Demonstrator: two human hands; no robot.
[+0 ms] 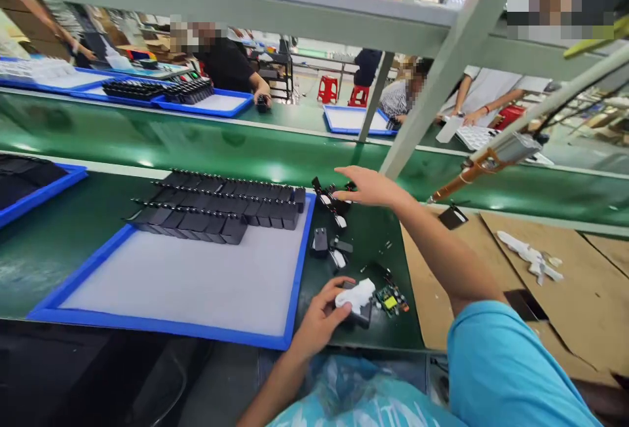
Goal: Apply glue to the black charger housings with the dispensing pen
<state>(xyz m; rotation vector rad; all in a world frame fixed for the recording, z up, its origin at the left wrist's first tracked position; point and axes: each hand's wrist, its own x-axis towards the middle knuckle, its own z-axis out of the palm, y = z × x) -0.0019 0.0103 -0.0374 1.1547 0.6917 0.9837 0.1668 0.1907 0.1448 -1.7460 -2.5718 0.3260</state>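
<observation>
My left hand (322,315) is closed around a black plastic adapter housing (361,312) near the table's front edge. A crumpled white piece (356,294) lies over that housing, under my thumb. Right beside it, a green circuit board (392,299) with a yellow component sits on the table. My right hand (369,186) is stretched out farther back, its fingers extended, above a small group of black plug parts (327,199) with white labels. Between my two hands lie a black plug adapter (320,241) and another labelled black part (338,257).
A blue-rimmed tray (196,289) to the left holds rows of black adapters (211,207). Brown cardboard (442,283) covers the right side, with white scraps (528,255) on it. An orange-brown electric screwdriver (472,171) hangs at the right. Co-workers sit beyond the green divider (236,152).
</observation>
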